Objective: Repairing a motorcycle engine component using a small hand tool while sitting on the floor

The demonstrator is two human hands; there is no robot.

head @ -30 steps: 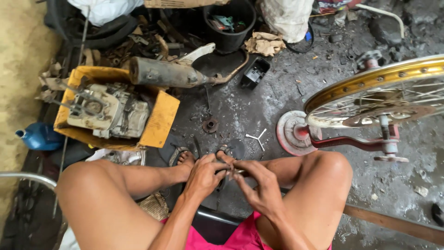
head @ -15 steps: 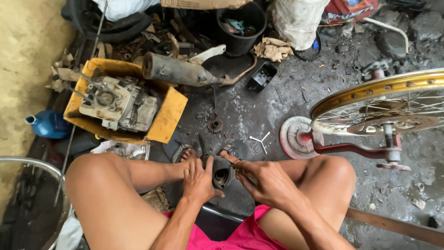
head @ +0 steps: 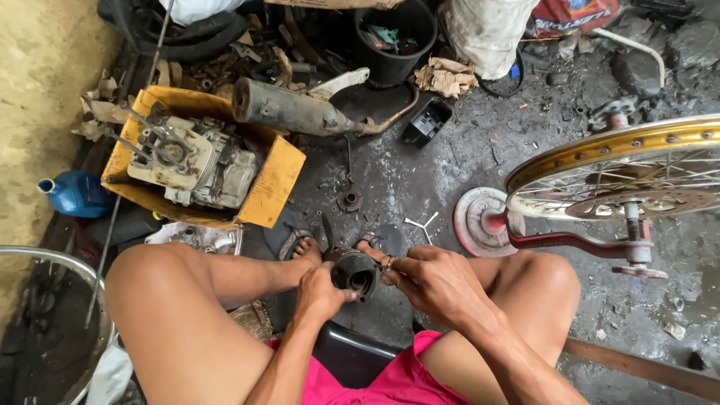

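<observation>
Seated low over a grimy concrete floor (head: 420,180), a person holds a dark, hollow metal cylinder part (head: 354,271) between the knees. The left hand (head: 321,291) wraps closed around its left side; the right hand (head: 439,281) pinches its right rim with closed fingers (head: 394,276). A gold-rimmed spoked wheel (head: 615,146) stands right, an engine in a yellow crate (head: 274,191) left.

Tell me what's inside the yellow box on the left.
The yellow box holds a grey engine block with long studs sticking up from it. The block fills most of the box, so whatever lies beneath it and the box floor are covered.
</observation>
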